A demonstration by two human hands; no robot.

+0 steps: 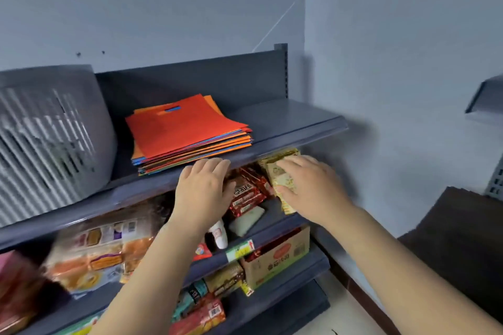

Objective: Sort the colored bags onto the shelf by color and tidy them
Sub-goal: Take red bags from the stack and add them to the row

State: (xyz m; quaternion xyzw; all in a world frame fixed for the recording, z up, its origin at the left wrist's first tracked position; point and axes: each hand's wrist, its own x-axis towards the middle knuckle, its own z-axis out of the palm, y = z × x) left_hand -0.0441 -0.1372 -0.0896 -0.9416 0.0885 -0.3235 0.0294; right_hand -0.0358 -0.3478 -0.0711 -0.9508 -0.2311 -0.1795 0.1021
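A flat stack of colored bags point(187, 133) lies on the top shelf point(294, 122), a red one on top, with orange, blue and green edges showing below it. My left hand point(202, 190) is raised just below the shelf's front lip, under the stack's near corner, fingers spread and holding nothing. My right hand point(310, 185) hovers further right, fingers apart, in front of gold snack packets point(277, 168) on the shelf below. Both hands are blurred.
A grey slatted basket point(51, 139) stands left of the stack on the top shelf. Lower shelves hold red snack packs point(245, 193), bread bags point(100, 247) and a cardboard box point(277, 255). A dark wooden surface point(457, 239) sits at right.
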